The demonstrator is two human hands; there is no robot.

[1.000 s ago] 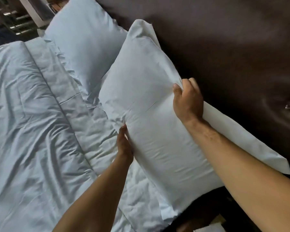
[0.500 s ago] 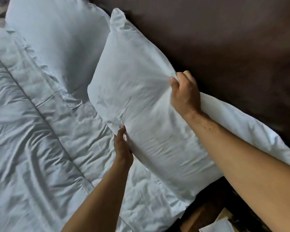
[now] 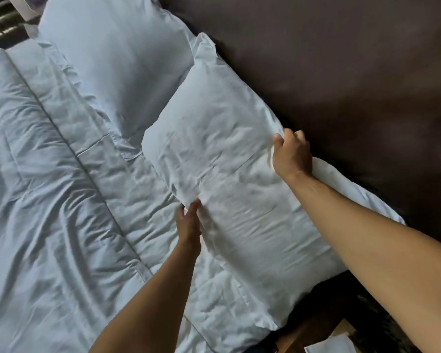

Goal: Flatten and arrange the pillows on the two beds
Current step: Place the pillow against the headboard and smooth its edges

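A white pillow [image 3: 229, 179] lies at the head of the bed, its long side along the dark headboard. My right hand [image 3: 292, 155] grips its far edge, fingers closed on the fabric next to the headboard. My left hand [image 3: 189, 221] pinches the pillow's near edge where it meets the duvet. A second white pillow [image 3: 117, 62] lies beyond it, farther along the headboard, and the near pillow's corner overlaps it.
A wrinkled white duvet [image 3: 49, 212] with a folded-back band covers the bed on the left. The dark brown padded headboard [image 3: 341, 85] fills the right side. A wooden bedside surface with a white paper [image 3: 329, 346] shows at the bottom right.
The near pillow has gone from tilted up against the headboard to lying lower and flatter on the bed. Both hands kept their grips and moved down with it.
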